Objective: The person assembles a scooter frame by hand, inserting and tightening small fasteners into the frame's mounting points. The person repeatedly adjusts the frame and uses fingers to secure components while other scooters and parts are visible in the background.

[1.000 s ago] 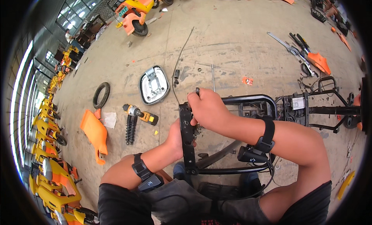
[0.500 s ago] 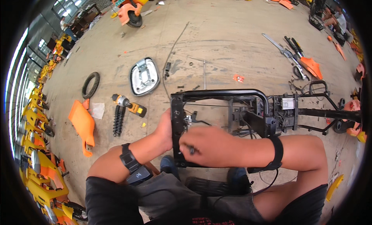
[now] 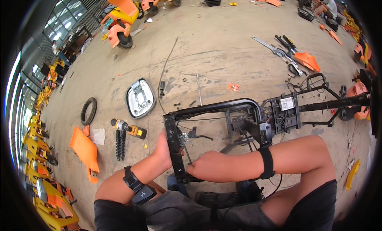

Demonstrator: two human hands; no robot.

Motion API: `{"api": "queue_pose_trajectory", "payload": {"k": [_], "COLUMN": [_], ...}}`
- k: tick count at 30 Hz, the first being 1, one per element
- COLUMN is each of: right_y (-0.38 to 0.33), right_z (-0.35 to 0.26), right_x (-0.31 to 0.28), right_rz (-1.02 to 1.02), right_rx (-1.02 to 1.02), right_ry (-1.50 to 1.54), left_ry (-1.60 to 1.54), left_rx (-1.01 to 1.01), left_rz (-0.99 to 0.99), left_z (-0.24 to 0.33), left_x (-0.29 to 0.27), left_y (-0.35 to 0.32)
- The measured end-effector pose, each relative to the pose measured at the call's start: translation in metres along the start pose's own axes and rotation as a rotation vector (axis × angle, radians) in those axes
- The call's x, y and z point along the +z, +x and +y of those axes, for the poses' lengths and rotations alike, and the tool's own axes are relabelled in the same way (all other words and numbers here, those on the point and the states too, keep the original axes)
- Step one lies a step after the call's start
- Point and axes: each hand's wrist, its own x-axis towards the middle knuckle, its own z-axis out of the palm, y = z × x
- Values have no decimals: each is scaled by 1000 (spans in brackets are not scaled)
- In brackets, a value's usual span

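Note:
A black metal scooter frame (image 3: 215, 108) lies across in front of me, its end plate (image 3: 172, 135) toward my left. My left hand (image 3: 162, 151) is closed around that plate from its outer side, with a fingertip showing on the inner side. Inside the frame, near the plate's lower end, my right hand (image 3: 209, 166) is closed on a thin dark rod or cable (image 3: 188, 153); I cannot tell which. A black lever with a metal bracket (image 3: 195, 134) lies inside the frame's outline. My feet and a black ribbed part are below the frame.
To the left lie a yellow-black cordless drill (image 3: 129, 128), a black coil spring (image 3: 120, 145), an orange panel (image 3: 84, 153) and a tyre (image 3: 88, 111). A silver-lined tray-like shell (image 3: 140, 99) is beyond. Tools (image 3: 280, 54) lie far right. Yellow scooters (image 3: 49, 191) line the left.
My right hand has come off the end plate to its inner side, nearer me. The frame now appears tilted, its left end lower in view, and the whole view has shifted.

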Motion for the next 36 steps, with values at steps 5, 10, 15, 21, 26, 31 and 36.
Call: {"api": "queue_pose_trajectory", "payload": {"k": [5, 10, 15, 21, 26, 31, 36], "right_y": [0, 1, -9, -5, 10, 25, 31], "right_z": [5, 12, 13, 30, 37, 42, 47], "right_x": [5, 10, -23, -61, -66, -71, -68], "right_rz": [153, 323, 125, 353, 435, 446, 418], "right_rx": [-10, -72, 101, 365, 514, 624, 700], "right_ry": [-102, -223, -86, 330, 605, 921, 953], "left_ry": [-10, -14, 22, 43, 108, 89, 180], "left_rx": [-40, -28, -3, 3, 35, 21, 62], "left_rz": [-51, -50, -48, -24, -86, -89, -211], "left_z": [5, 5, 3, 4, 13, 3, 9], "left_x": [1, 9, 4, 7, 18, 2, 6], "left_y": [0, -7, -2, -2, -27, -3, -8]}}
